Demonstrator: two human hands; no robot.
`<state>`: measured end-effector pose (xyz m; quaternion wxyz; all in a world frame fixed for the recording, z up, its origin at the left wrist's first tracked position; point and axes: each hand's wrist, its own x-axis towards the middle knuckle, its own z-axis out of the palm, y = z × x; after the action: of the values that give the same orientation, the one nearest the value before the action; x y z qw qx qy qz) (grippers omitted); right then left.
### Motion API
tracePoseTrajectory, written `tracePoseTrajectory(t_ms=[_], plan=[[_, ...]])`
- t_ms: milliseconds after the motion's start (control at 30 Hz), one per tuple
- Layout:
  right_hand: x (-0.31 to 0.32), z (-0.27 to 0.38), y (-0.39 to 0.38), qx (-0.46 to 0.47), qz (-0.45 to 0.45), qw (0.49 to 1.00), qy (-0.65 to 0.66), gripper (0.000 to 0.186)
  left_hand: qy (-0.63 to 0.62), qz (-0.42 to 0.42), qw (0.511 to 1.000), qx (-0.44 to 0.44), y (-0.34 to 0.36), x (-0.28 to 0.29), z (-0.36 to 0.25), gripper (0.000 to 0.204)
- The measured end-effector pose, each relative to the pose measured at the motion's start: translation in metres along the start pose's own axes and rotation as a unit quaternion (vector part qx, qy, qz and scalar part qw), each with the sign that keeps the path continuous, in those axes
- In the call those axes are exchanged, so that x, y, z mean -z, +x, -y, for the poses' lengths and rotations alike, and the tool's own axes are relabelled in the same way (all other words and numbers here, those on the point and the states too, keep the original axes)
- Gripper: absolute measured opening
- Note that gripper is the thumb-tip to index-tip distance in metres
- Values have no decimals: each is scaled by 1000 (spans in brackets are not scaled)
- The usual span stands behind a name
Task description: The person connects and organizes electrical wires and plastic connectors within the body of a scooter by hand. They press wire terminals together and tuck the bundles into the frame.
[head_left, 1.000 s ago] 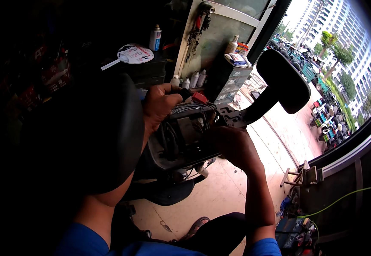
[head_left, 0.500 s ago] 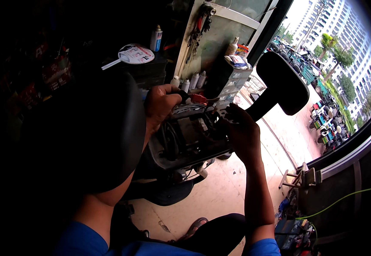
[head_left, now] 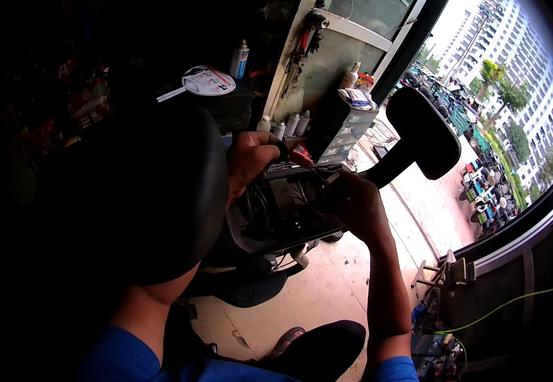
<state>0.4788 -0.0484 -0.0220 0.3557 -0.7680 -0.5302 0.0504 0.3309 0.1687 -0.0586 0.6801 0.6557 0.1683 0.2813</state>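
My left hand (head_left: 250, 159) is closed in a pinch on the black end of a red plug connector (head_left: 301, 156). Thin wires (head_left: 318, 169) run from the connector toward my right hand (head_left: 360, 202), whose fingers are drawn together at those wires. Its fingertips lie in shadow, so the exact hold is hard to make out. Both hands are over the open compartment (head_left: 280, 200) of a scooter-like vehicle, where dark cables and parts sit. A black padded seat (head_left: 210, 178) stands raised at the left and covers part of my left forearm.
A black padded backrest (head_left: 424, 135) rises at the right of the compartment. Behind stand spray cans (head_left: 292, 124), a drawer cabinet (head_left: 346, 130), a hand fan (head_left: 210, 81) and another spray can (head_left: 239, 59). A small wooden stool (head_left: 449, 270) is on the right.
My right hand has come lower and closed in on the wires by the connector. My left hand and the red connector have shifted slightly right and down in view.
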Motion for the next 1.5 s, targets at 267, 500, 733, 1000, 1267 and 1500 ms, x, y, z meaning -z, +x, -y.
tracePoseTrajectory(t_ms=[267,500,733,1000,1267,1500], plan=[[2,6,32,48,110,971,-208,15,28,64,997,10,-6,-3,-7,27],[-5,-1,40,53,113,971,-206,18,107,89,989,-43,14,-4,27,29],[12,17,33,-10,191,957,-218,24,197,98,973,-68,9,-4,24,32],[-12,-27,19,150,-48,979,-130,29,283,90,947,-119,-1,-20,14,35],[-26,-18,31,86,11,972,-221,28,240,62,961,-124,2,-12,21,42],[-16,-25,28,188,12,956,-225,21,334,62,923,-180,-3,-14,16,36]])
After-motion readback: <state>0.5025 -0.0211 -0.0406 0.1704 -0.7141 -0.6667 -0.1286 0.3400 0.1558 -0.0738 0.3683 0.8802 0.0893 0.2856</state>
